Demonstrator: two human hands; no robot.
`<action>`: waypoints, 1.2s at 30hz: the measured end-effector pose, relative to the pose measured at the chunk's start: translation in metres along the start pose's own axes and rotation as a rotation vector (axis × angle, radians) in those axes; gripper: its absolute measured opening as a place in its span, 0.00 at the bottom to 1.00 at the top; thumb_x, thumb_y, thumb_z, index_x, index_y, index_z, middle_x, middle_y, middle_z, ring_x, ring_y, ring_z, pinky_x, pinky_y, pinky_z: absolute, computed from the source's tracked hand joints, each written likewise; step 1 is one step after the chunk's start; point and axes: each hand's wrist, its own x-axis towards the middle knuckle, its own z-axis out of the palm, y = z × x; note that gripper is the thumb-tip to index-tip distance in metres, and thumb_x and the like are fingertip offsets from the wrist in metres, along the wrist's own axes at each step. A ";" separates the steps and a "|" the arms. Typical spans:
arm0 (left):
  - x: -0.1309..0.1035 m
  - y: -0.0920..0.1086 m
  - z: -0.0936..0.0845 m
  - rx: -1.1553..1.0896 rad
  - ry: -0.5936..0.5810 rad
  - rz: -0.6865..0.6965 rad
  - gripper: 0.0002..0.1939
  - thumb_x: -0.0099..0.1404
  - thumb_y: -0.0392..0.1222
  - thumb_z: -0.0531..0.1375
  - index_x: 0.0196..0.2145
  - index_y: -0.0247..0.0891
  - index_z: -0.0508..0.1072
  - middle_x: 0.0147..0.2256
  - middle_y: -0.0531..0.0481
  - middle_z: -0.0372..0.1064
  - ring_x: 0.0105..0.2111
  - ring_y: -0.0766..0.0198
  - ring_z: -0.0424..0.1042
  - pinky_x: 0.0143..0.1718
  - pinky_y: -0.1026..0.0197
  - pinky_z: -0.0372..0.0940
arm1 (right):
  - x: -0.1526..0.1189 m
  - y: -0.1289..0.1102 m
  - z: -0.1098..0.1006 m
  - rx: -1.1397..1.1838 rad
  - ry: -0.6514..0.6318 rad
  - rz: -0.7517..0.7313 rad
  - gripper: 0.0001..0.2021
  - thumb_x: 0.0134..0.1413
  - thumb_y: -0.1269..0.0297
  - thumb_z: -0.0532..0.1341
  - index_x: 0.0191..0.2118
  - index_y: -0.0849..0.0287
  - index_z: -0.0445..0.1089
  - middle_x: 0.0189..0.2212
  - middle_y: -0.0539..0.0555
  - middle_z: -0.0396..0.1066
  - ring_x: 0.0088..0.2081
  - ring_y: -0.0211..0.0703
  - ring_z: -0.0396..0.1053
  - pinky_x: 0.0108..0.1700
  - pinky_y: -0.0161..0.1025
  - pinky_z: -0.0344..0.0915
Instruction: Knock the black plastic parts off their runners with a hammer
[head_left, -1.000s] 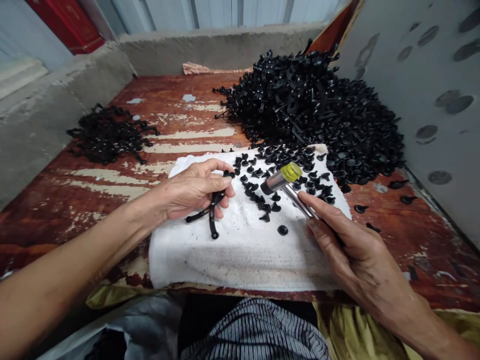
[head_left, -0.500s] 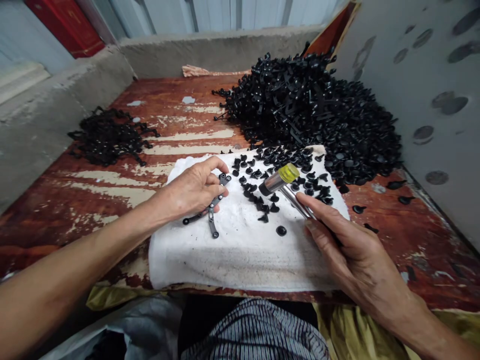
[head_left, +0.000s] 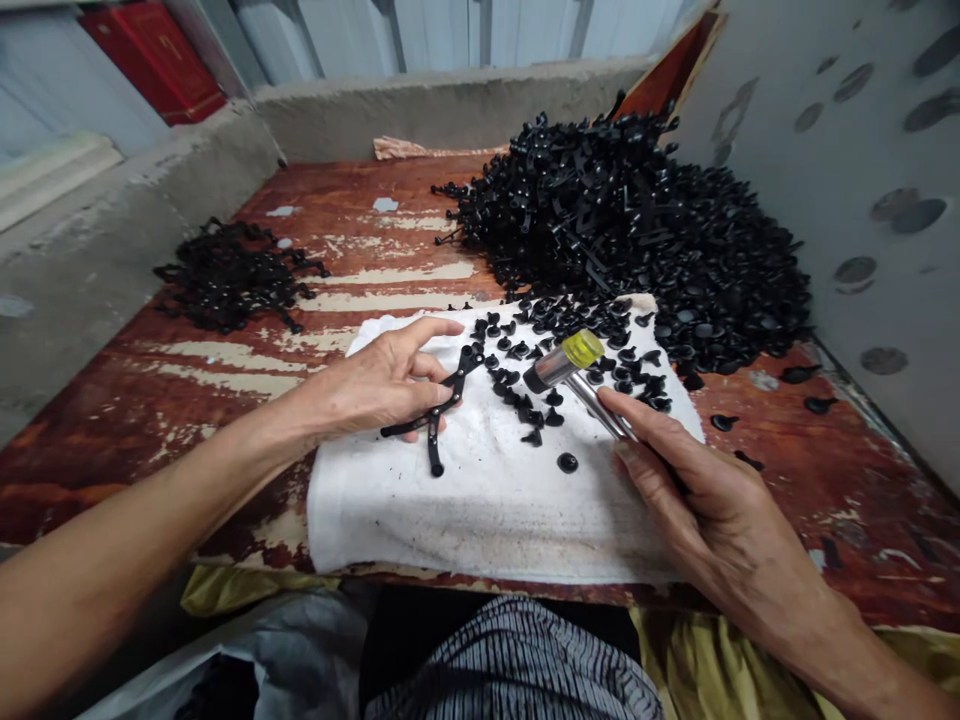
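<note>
My left hand [head_left: 382, 375] pinches a black jointed linkage [head_left: 436, 430] over the left half of a white towel [head_left: 420, 530]; thumb and fingers hide part of its bars. Its arms spread down and to the left, and the upper end points at the loose parts. My right hand [head_left: 697, 480] grips the handle of a small mallet [head_left: 561, 364] with a metal head, one yellow face and one dark face. The mallet head hovers over or rests among several small black round-based pegs [head_left: 532, 415]; I cannot tell which. One such peg [head_left: 568, 462] lies apart, nearer me.
A big heap of black parts [head_left: 637, 220] covers the back right of the worn red-brown tabletop [head_left: 345, 230]. A smaller pile of black linkages [head_left: 232, 275] sits at the left. A concrete ledge [head_left: 450, 100] borders the back, a spotted grey panel [head_left: 862, 200] the right.
My left hand has turned the linkage a little, and its lower arms now sit at a different angle. The index finger has straightened out. My right hand keeps the mallet nearly still.
</note>
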 end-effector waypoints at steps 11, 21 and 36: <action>0.000 -0.009 -0.004 -0.102 -0.222 0.016 0.23 0.58 0.34 0.61 0.50 0.41 0.60 0.22 0.58 0.68 0.18 0.70 0.65 0.15 0.72 0.58 | 0.001 0.000 0.002 -0.022 0.005 -0.010 0.22 0.63 0.75 0.55 0.61 0.59 0.67 0.55 0.59 0.75 0.52 0.48 0.76 0.54 0.45 0.74; 0.002 -0.010 -0.006 -0.151 -0.184 -0.002 0.19 0.54 0.33 0.64 0.42 0.40 0.64 0.24 0.57 0.67 0.22 0.66 0.71 0.15 0.71 0.62 | 0.001 -0.001 0.001 -0.018 0.017 -0.016 0.23 0.63 0.75 0.55 0.62 0.54 0.66 0.55 0.56 0.76 0.51 0.49 0.77 0.52 0.45 0.76; 0.023 0.004 0.009 -0.251 0.115 -0.037 0.17 0.54 0.25 0.64 0.38 0.37 0.65 0.20 0.57 0.65 0.17 0.69 0.67 0.10 0.71 0.53 | 0.001 -0.005 -0.001 -0.025 0.013 -0.014 0.23 0.62 0.76 0.55 0.62 0.56 0.67 0.53 0.57 0.77 0.49 0.48 0.78 0.51 0.41 0.76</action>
